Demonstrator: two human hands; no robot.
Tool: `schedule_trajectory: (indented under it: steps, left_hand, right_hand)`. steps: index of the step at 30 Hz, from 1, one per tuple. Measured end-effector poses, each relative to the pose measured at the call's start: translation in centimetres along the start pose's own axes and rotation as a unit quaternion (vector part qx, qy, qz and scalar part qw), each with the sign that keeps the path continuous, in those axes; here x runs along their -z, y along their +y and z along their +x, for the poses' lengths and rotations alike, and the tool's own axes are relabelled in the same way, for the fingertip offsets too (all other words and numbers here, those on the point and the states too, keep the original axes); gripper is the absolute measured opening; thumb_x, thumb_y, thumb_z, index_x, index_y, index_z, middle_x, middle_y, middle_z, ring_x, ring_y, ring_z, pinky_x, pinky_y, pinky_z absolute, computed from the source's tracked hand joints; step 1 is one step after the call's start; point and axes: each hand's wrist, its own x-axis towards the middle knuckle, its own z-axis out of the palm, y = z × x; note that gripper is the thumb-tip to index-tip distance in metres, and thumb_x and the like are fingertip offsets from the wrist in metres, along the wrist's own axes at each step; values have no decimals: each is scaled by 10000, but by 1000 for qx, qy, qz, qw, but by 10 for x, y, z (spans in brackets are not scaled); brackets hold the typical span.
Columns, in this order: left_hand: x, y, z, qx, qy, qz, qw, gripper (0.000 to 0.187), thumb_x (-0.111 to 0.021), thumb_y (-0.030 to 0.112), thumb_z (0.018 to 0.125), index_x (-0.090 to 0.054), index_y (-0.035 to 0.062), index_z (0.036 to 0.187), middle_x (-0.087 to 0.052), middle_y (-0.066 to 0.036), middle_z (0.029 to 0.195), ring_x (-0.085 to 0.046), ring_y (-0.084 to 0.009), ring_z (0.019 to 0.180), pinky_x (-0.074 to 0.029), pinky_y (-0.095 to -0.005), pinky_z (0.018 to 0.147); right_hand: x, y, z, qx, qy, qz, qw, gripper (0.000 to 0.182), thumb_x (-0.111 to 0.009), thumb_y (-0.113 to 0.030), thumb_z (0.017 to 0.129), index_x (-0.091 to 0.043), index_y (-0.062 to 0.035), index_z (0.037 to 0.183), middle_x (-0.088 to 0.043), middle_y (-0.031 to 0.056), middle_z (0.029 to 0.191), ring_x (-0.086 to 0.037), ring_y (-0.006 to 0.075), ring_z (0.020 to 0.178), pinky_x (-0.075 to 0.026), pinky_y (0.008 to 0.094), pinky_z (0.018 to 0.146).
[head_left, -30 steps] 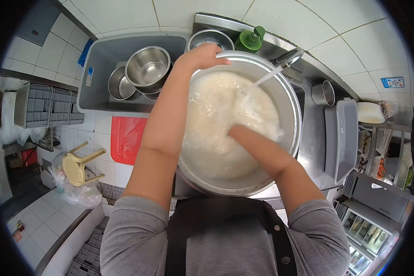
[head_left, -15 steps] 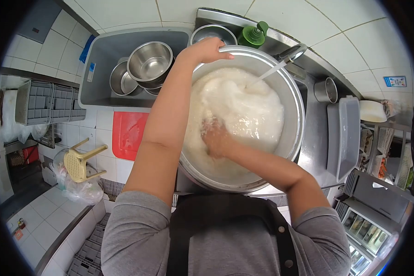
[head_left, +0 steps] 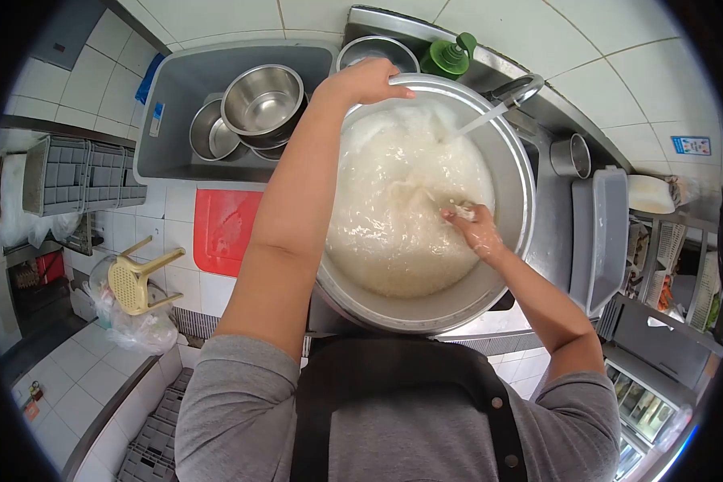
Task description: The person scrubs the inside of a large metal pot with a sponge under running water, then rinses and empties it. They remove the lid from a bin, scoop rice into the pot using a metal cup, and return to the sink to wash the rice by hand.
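A big steel pot (head_left: 502,277) stands in the sink, full of rice in cloudy white water (head_left: 394,233). My left hand (head_left: 365,82) grips the pot's far rim at the upper left. At the water's surface on the right side of the pot is my right hand (head_left: 472,225), wet, fingers curled with rice grains on them. A tap (head_left: 516,88) at the upper right runs a thin stream of water into the pot.
A grey tub (head_left: 169,153) on the left holds steel bowls (head_left: 261,100). A green soap dispenser (head_left: 450,56) and another steel bowl (head_left: 375,53) stand behind the pot. Right of the sink are a small steel cup (head_left: 572,155) and a grey lidded tray (head_left: 606,233). A yellow stool (head_left: 136,281) stands on the floor.
My right hand swept through the rice from the pot's centre to the near left, then across to the right side. The left hand stayed on the rim.
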Motion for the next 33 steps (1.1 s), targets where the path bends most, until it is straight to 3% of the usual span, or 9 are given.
schedule_trajectory:
  steps: [3, 5, 7, 11, 15, 17, 24, 29, 33]
  left_hand:
    - [3, 7, -1, 14, -3, 22, 1000, 588, -687, 558, 769, -659, -9, 921, -613, -158, 785, -592, -280, 745, -454, -403, 680]
    - [9, 13, -5, 39, -25, 38, 998, 572, -683, 528, 782, -683, 8, 1020, -675, -184, 909, -646, -313, 861, -488, -413, 758]
    - [12, 18, -7, 55, -42, 28, 997, 568, -681, 527, 783, -684, 11, 1021, -678, -180, 916, -649, -309, 864, -491, -415, 758]
    - [11, 21, -8, 54, -37, 35, 997, 555, -690, 516, 779, -687, 17, 1022, -679, -180, 897, -653, -303, 857, -493, -412, 752]
    - [10, 20, -7, 43, -35, 24, 998, 544, -703, 494, 774, -687, 4, 1010, -681, -187, 888, -655, -309, 846, -494, -408, 756]
    - [10, 18, -6, 34, -31, 17, 999, 541, -705, 486, 774, -687, 1, 1012, -682, -190, 894, -655, -314, 846, -494, -407, 759]
    - [4, 9, -2, 30, -23, 16, 999, 549, -708, 492, 766, -690, -6, 997, -673, -213, 881, -649, -327, 822, -491, -408, 744]
    - [8, 13, -4, 31, -25, 13, 999, 553, -711, 506, 759, -689, -15, 944, -657, -192, 793, -632, -302, 742, -478, -411, 694]
    - [5, 9, -3, 26, -27, 5, 999, 552, -711, 528, 759, -693, 2, 926, -610, -138, 704, -585, -239, 656, -449, -378, 616]
  right_hand:
    - [-20, 39, 21, 52, 83, 62, 993, 777, -772, -478, 722, -494, -9, 1276, -468, 217, 1266, -453, 272, 1204, -366, 363, 1024]
    - [-60, 45, 20, -34, 220, 177, 959, 920, -786, -472, 704, -339, -33, 1378, -351, 230, 1389, -410, 295, 1242, -342, 438, 1045]
    - [-91, 12, 24, -86, 181, 107, 974, 1051, -736, -529, 724, -150, -67, 1464, -371, 203, 1387, -413, 340, 1240, -253, 474, 1107]
    - [-140, -12, 56, -62, 148, -176, 971, 1000, -728, -519, 730, -195, -62, 1443, -360, 203, 1399, -396, 350, 1255, -263, 482, 1102]
    - [-94, 1, 90, 394, -1, -449, 802, 951, -720, -508, 735, -241, -58, 1422, -349, 204, 1411, -379, 359, 1269, -273, 491, 1096]
    - [-70, 0, 121, 472, -68, -473, 740, 927, -716, -503, 737, -264, -55, 1411, -343, 204, 1418, -371, 364, 1276, -277, 495, 1093]
    - [-145, -29, 110, 286, -35, -490, 822, 846, -702, -485, 746, -343, -48, 1375, -324, 205, 1439, -341, 381, 1302, -295, 509, 1084]
    - [-98, -15, 121, 395, -82, -474, 783, 791, -692, -473, 752, -400, -42, 1349, -310, 206, 1455, -320, 393, 1320, -307, 520, 1077]
    - [-134, -46, 117, 363, -64, -502, 782, 750, -684, -462, 757, -446, -37, 1328, -299, 207, 1467, -303, 403, 1335, -317, 528, 1071]
